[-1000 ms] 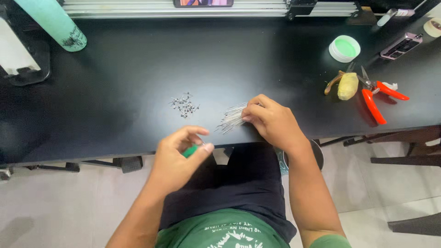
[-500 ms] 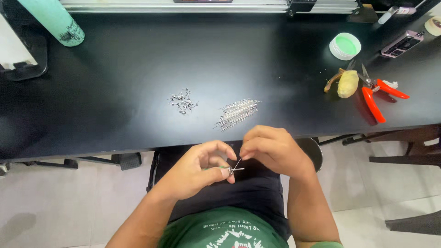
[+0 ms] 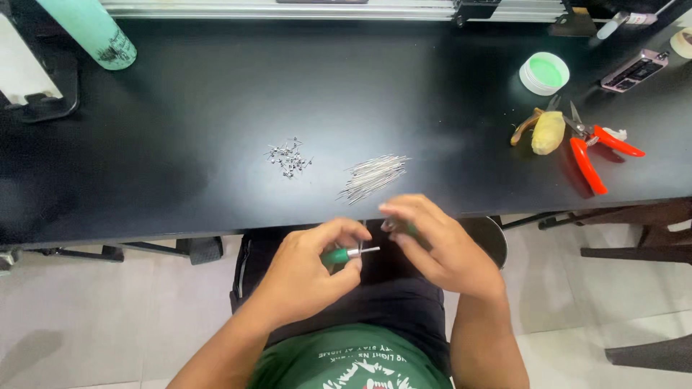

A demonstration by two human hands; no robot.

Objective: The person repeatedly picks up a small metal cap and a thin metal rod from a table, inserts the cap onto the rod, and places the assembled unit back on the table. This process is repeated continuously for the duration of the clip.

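Observation:
My left hand (image 3: pixel 311 268) grips a small green-handled tool (image 3: pixel 344 253) with a short metal tip that points right. My right hand (image 3: pixel 440 245) hovers just right of that tip, fingers pinched around something dark and small that I cannot make out. Both hands are over my lap, below the front edge of the black table (image 3: pixel 216 108). On the table just above my hands lies a bundle of thin metal pins (image 3: pixel 372 176). Left of it sits a small heap of tiny metal pieces (image 3: pixel 289 158).
Red-handled cutters (image 3: pixel 595 150) and a yellow object (image 3: pixel 548 132) lie at the right of the table, a round green-lidded container (image 3: pixel 544 73) behind them. A teal bottle (image 3: pixel 90 30) stands at the back left. A metal rail (image 3: pixel 288 9) runs along the far edge.
My right hand left the bundle of pins and came down over my lap to meet the left hand. The left hand now shows the green-handled tool with its tip pointing right.

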